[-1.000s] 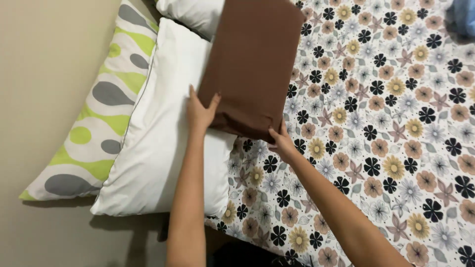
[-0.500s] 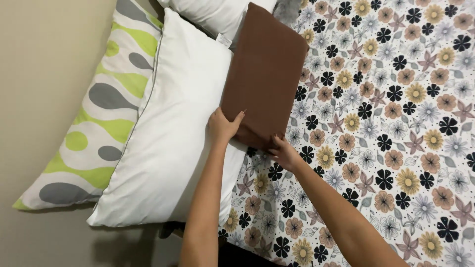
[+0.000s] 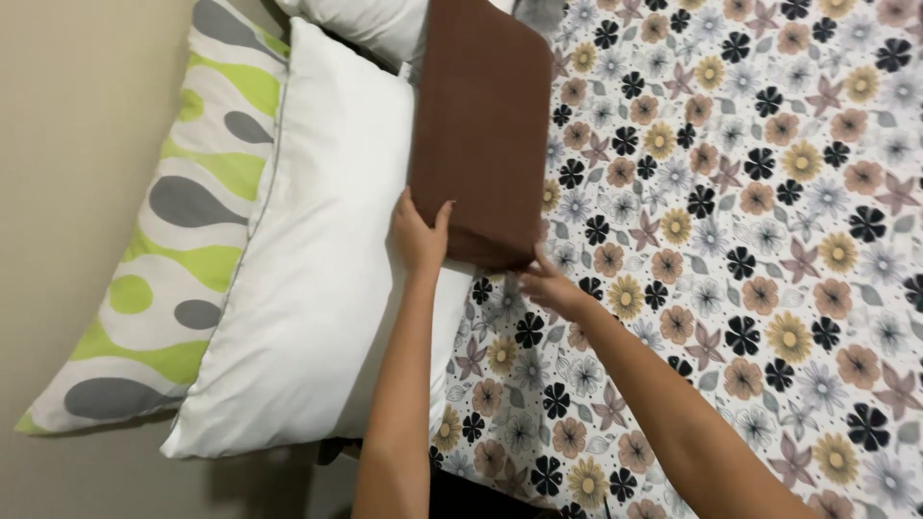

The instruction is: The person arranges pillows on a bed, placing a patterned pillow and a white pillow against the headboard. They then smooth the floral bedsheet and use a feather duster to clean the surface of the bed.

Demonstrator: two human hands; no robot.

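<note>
Looking down, we see the bed [image 3: 769,288] first, because it is the biggest thing. It wears a sheet with lots of flowers in black, tan, yellow and grey.

Next come the pillows. We count three. One big white pillow [image 3: 308,259] lies along the bed's left side. One pillow with green and grey blobs [image 3: 183,240] leans between the white one and the wall [image 3: 67,144]. One more white pillow [image 3: 365,19] peeks in at the top.

Then comes one brown folded blanket [image 3: 481,125]. It lies partly on the flower sheet and partly over the edge of the big white pillow.

Smallest are our two hands. Our left hand [image 3: 420,235] is spread flat on the blanket's near left corner, fingers up and thumb out. Our right hand [image 3: 548,286] touches the near right corner, down low. Its fingers seem to curl at the bottom edge, but we cannot tell if they go under it.

We think the blanket is soft and a bit thick, like fleece. It looks bendy, not stiff, and it will not break. It may be a little heavy for its size. It could flop open if we lift one corner only. So we think it is best to hold it at both near corners, or slide our hands under the bottom fold.
</note>
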